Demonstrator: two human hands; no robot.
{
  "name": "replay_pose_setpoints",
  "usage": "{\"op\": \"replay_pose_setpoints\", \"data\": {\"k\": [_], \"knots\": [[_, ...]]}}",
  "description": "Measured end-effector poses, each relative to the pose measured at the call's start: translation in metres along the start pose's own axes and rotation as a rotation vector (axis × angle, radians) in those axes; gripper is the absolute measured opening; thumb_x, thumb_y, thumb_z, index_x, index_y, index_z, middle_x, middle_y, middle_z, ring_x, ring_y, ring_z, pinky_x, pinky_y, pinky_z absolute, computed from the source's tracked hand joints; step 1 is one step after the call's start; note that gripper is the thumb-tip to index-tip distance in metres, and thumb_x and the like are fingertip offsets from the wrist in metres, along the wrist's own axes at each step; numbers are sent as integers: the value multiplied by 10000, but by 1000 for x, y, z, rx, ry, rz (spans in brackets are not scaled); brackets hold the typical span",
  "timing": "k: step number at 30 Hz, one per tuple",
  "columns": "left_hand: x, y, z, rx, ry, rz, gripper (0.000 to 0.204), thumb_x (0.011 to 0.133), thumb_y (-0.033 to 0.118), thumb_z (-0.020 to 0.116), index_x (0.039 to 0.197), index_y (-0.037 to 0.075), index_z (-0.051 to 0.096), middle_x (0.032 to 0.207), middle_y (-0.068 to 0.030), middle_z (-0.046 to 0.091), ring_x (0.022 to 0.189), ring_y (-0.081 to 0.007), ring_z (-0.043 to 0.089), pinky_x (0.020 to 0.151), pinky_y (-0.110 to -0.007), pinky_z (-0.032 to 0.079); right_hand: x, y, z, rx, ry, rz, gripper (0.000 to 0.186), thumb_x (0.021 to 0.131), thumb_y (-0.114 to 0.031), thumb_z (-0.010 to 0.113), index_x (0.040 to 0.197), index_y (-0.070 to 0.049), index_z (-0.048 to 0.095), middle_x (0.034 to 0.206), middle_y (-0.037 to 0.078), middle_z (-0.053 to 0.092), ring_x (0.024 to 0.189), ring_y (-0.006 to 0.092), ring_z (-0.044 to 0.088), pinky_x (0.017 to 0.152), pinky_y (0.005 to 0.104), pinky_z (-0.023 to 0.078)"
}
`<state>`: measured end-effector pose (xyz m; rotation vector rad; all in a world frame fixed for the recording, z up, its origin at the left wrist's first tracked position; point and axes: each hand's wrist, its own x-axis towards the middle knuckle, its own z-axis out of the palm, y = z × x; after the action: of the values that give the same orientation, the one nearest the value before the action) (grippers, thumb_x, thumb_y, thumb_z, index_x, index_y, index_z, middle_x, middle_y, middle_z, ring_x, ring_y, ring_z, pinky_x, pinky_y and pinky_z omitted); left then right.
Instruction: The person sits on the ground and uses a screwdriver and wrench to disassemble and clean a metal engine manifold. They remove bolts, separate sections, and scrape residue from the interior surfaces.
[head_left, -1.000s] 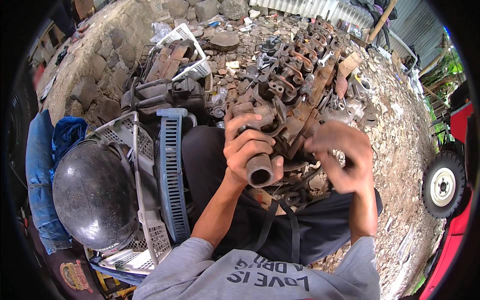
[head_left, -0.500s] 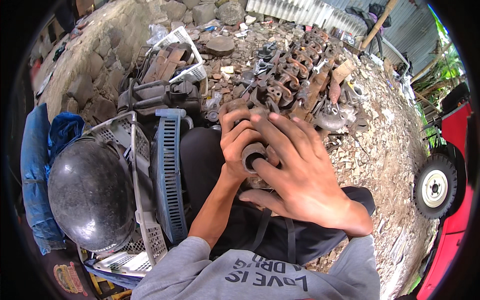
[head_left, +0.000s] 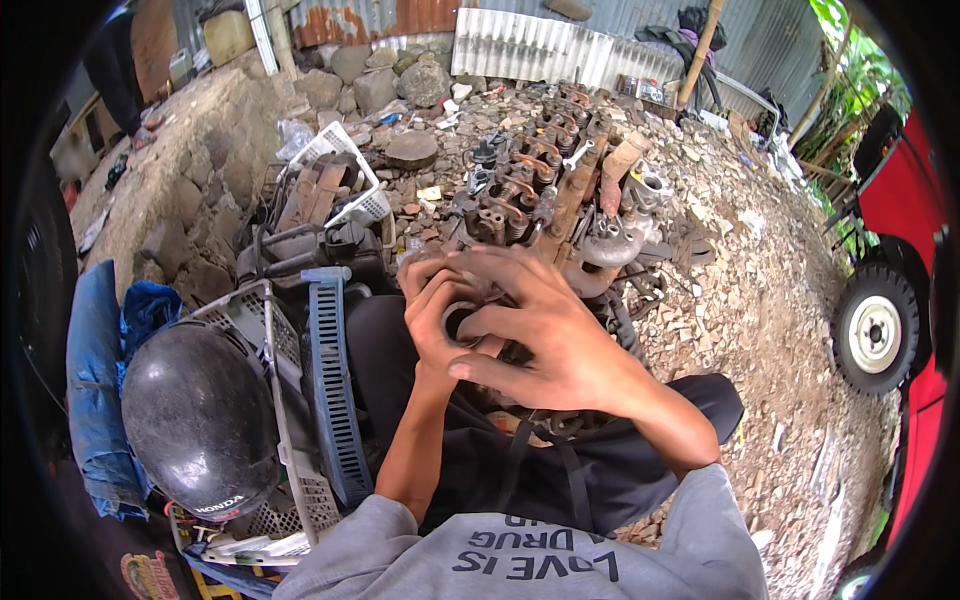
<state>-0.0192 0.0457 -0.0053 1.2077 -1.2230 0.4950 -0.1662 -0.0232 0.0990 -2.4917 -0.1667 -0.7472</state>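
Note:
Above my lap, both hands are on a rusty, brown-grey metal part with a round, pipe-like opening [head_left: 461,316]. My left hand [head_left: 430,325] wraps its curled fingers round the left side of it. Over the top and right side lies my right hand [head_left: 545,335], its fingers bent across the part and its index finger beside the opening. The right thumb points left, below the opening. Most of the part is hidden behind my hands, so its full shape cannot be made out.
Greasy engine parts [head_left: 515,190] and a wrench [head_left: 578,154] lie ahead on stony ground. On the left are a black helmet [head_left: 200,420], a blue plastic crate [head_left: 335,390] and a black case [head_left: 320,250]. A white basket [head_left: 370,205] holds metal pieces. A red vehicle's wheel [head_left: 875,330] stands right.
The view has tilted up, showing more of the far wall. My hands stay on the metal part; the right hand has shifted over it and covers more of its round opening.

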Motion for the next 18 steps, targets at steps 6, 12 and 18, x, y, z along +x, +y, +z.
{"op": "replay_pose_setpoints", "data": {"k": [6,12,18], "knots": [[5,41,-29,-224,190,-287,226,675,183,717,744,28,569,737,-64,515,883,-257,520,770,-404,442,-45,43,-24,303,334,224,193,888,-190,738,958,-15,698,1062,127,703,1000,229,666,901,361,494],[6,64,-41,-850,359,-548,261,766,286,602,727,85,440,744,-43,418,888,-219,451,951,-394,354,-144,142,-16,785,-5,750,710,967,-665,454,1268,-38,595,1174,111,646,1094,213,610,941,369,486],[-1,83,16,-1275,388,-796,124,811,203,569,724,148,499,711,-17,466,775,-182,483,966,-404,407,-166,115,-4,1223,-76,601,1218,687,-925,469,1536,-72,280,1537,159,339,1382,277,405,1092,463,402]]}}
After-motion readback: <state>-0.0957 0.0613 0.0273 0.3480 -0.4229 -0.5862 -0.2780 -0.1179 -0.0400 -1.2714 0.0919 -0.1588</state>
